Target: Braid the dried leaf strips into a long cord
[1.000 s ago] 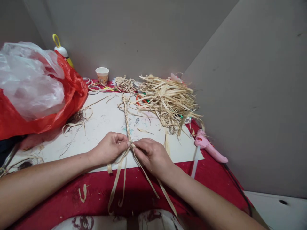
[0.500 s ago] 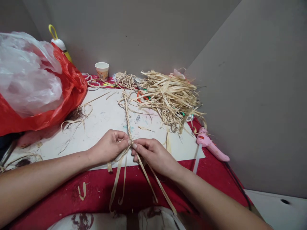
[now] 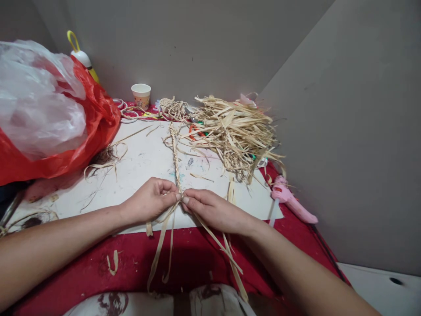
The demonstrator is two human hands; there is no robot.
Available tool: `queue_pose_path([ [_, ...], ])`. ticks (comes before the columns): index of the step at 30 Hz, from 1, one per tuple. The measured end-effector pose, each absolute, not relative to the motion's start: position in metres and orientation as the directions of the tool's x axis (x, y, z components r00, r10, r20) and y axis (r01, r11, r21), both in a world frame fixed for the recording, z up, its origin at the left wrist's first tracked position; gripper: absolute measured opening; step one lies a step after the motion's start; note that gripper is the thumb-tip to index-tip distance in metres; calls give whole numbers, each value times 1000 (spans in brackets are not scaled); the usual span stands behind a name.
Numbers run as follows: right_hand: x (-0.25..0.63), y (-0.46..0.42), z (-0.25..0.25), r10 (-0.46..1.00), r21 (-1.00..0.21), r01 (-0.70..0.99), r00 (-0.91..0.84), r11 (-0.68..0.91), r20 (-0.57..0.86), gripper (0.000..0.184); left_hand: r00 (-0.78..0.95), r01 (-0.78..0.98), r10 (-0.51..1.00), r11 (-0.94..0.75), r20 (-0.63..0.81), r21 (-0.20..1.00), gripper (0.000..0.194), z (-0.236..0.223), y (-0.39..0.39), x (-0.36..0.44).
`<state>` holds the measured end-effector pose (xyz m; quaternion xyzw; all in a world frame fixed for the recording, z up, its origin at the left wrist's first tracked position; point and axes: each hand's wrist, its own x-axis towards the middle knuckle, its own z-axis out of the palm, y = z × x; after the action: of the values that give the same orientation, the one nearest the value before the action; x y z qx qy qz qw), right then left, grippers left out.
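Observation:
A thin braid of pale straw (image 3: 176, 153) runs from the far side of a white board (image 3: 138, 162) toward me. My left hand (image 3: 149, 202) pinches the near end of the braid, fingers closed on it. My right hand (image 3: 212, 210) meets it fingertip to fingertip, closed on the loose strips (image 3: 164, 250) that hang from the braid's end over the red cloth (image 3: 194, 259). Some of those strips pass under my right palm and trail out to the lower right.
A heap of straw strips (image 3: 232, 131) lies at the board's far right. A red and clear plastic bag (image 3: 49, 109) fills the left. A paper cup (image 3: 141, 95) stands by the back wall. A pink glue gun (image 3: 291, 199) lies at the right, near the grey partition.
My right hand has flattened and shifted slightly right, drawing its strips out to the lower right. The left hand keeps its pinch in the same place. The view has tilted a little.

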<state>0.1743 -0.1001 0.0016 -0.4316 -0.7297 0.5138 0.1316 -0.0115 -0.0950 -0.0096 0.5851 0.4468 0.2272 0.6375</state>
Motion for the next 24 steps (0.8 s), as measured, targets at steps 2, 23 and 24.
queue_pose_path([
  [2, 176, -99, -2, 751, -887, 459, -603, 51, -269, 27, 489, 226, 819, 212, -299, 951, 25, -10, -94, -11],
  [23, 161, -108, -13, 723, -848, -19, -532, -530, -440, 32, 487, 329, 814, 167, -318, 930, 17, -2, -97, -11],
  [24, 160, -109, -15, 750, -866, -3, -501, -500, -432, 31, 499, 333, 807, 158, -316, 930, 18, -2, -96, -11],
])
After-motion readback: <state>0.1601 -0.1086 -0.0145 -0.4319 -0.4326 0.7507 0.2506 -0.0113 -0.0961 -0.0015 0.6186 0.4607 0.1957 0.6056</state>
